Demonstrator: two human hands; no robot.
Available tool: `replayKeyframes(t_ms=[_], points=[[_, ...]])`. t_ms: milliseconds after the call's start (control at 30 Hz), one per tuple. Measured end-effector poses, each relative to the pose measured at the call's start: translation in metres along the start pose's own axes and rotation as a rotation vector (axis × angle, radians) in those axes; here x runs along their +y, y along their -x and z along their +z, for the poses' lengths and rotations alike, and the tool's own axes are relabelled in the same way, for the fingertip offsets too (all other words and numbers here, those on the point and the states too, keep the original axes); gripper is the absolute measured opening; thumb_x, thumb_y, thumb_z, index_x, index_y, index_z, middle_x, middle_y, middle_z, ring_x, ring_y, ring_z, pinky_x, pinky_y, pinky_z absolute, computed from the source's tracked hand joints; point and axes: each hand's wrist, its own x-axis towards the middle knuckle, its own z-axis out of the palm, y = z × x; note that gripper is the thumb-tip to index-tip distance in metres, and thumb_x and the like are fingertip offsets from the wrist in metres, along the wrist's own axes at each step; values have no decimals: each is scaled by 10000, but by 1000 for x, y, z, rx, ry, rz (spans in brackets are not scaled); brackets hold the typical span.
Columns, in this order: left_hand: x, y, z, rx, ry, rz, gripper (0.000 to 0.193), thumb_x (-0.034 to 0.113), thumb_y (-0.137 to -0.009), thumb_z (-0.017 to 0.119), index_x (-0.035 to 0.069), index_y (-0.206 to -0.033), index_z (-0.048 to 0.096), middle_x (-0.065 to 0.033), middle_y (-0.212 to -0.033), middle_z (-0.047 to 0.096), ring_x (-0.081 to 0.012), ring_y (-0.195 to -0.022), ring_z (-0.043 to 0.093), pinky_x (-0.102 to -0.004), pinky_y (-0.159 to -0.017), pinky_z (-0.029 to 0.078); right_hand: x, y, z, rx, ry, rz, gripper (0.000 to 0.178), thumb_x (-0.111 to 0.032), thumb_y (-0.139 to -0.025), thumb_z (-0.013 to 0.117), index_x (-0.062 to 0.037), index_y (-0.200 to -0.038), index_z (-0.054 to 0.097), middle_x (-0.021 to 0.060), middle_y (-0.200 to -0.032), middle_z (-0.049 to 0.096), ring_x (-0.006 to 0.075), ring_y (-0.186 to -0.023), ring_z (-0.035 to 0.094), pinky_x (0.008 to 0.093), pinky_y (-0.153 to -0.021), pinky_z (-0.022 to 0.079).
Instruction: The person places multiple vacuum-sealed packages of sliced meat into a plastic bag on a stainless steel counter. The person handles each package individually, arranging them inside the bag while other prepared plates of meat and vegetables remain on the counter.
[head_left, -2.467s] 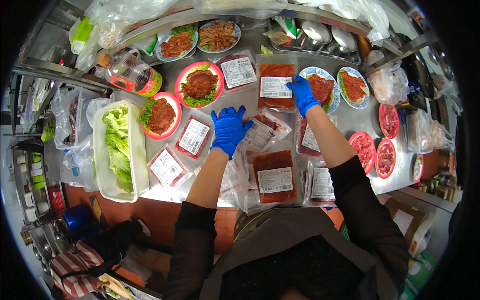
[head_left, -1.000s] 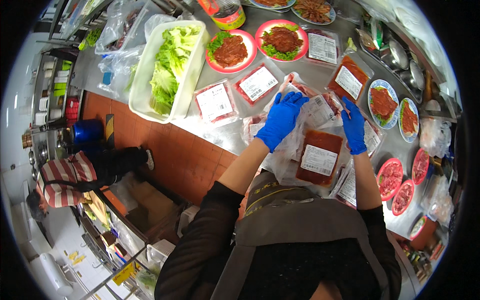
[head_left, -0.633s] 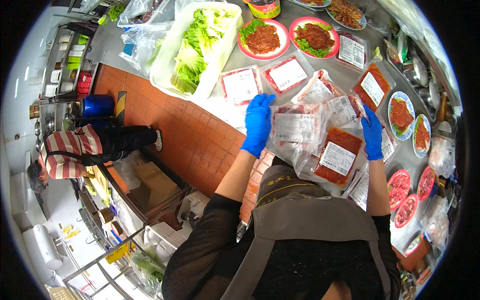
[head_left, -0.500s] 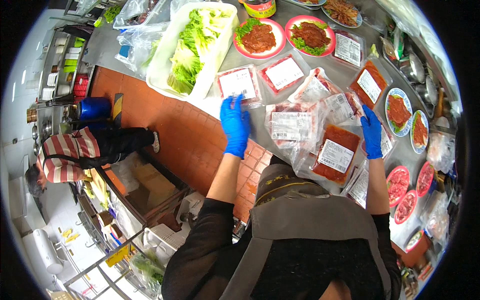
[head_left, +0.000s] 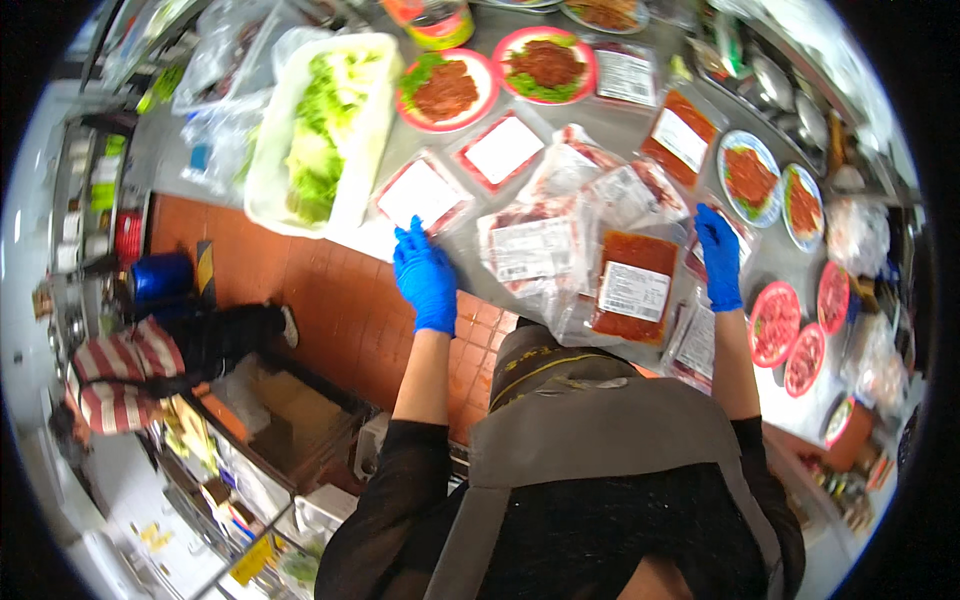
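My left hand [head_left: 427, 280], in a blue glove, reaches to the near edge of a clear-wrapped meat pack [head_left: 452, 215] with a white label. Its fingers are stretched out and seem to touch the wrap. My right hand [head_left: 722, 262], also blue-gloved, lies with straightened fingers on or just over another labelled pack [head_left: 745, 238], partly hidden beneath it. Between my hands are a pack of red-brown sauced meat [head_left: 638, 252] and several clear bags of pale red meat [head_left: 530, 250], some overlapping. A second flat meat pack [head_left: 500, 150] sits beyond my left hand.
A white tub [head_left: 262, 180] of lettuce [head_left: 325, 150] stands at the far left of the steel table. Pink-rimmed plates [head_left: 490, 85] of meat lie behind, blue-rimmed plates [head_left: 727, 205] and pink plates [head_left: 775, 323] at right. Across the tiled floor [head_left: 330, 300], a person [head_left: 130, 370] in stripes bends over a counter.
The whole view has shifted and turned a little, so the table's things appear farther left. Both hands stay by the same packs, fingers still extended.
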Motion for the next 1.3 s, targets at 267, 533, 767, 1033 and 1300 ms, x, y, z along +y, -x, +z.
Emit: replayKeyframes(t_ms=[267,533,767,1033,1300], points=[[54,-59,-11,-19,368,477,543,49,-757,524,94,-1282,392,-174,-1289,395,-340,-1163,384,-397,-994,269,-5,9,-64,367,10,79,252,-2,-826,514,-8,-1072,570,54,-990,610,106,-887,554,228,-809,430],[60,-91,33,-97,220,560,561,52,-758,569,207,-1276,419,-127,-1287,409,-278,-1171,405,-416,-1010,215,26,37,-87,409,232,277,370,-77,-761,578,-7,-1120,523,169,-1016,597,212,-874,604,292,-756,463],[45,-94,23,-95,70,542,498,116,-824,496,194,-1303,382,-161,-1300,391,-276,-1190,386,-420,-963,275,39,34,-74,413,268,390,575,-118,-692,633,29,-1209,427,195,-1068,565,240,-972,561,294,-820,438],[155,12,-37,-278,770,656,407,16,-795,525,34,-1199,473,-74,-1202,499,-189,-1103,457,-300,-933,347,69,10,-80,181,53,442,180,-139,-668,680,-3,-777,640,96,-665,620,155,-586,564,297,-568,451],[170,68,-32,-387,380,776,598,213,-721,642,119,-1265,413,-127,-1180,489,-302,-1059,457,-400,-910,342,3,50,-116,133,412,156,285,-196,-738,592,-60,-988,609,144,-867,620,264,-766,601,344,-694,468]])
